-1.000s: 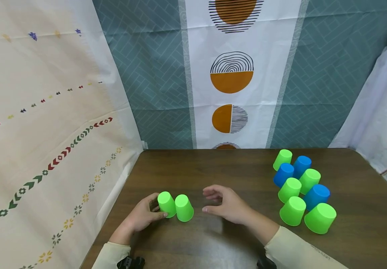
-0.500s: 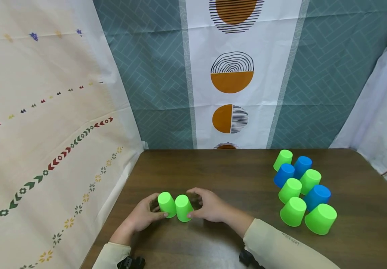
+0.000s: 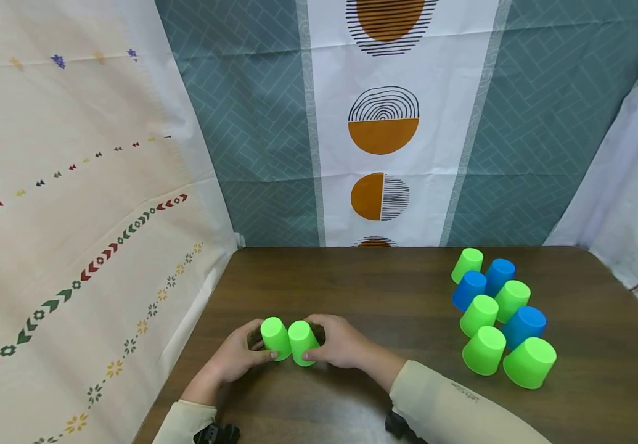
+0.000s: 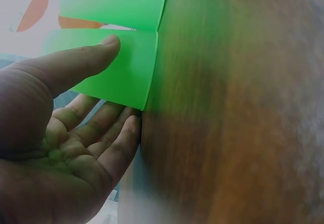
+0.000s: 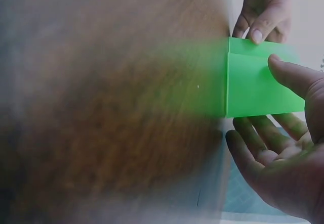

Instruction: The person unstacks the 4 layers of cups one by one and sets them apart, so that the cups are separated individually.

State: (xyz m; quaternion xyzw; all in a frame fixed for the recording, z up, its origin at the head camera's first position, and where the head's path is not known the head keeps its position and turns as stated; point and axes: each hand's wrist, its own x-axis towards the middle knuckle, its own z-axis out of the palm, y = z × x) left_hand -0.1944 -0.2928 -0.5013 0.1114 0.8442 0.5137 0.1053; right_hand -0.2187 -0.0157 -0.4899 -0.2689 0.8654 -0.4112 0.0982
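Two bright green cups stand upside down side by side on the brown table [image 3: 274, 407], their rims touching or nearly so. My left hand [image 3: 235, 353] holds the left green cup [image 3: 275, 338], thumb on the near side and fingers round the outer side. Around the right green cup [image 3: 301, 343] curls my right hand [image 3: 341, 342], its thumb at the cup's near side. In the left wrist view my left thumb lies against the left cup [image 4: 129, 64]. The right wrist view has the right cup [image 5: 258, 90] between my thumb and fingers.
On the table's right side several upside-down cups stand close together, such as a green cup [image 3: 530, 364] at the near end and a blue cup [image 3: 524, 327] behind it. A patterned cloth [image 3: 102, 277] hangs along the left; a teal and white curtain [image 3: 252, 123] hangs behind.
My right hand has moved left across the table and closed round the right green cup. My left hand and the cups have stayed in place.
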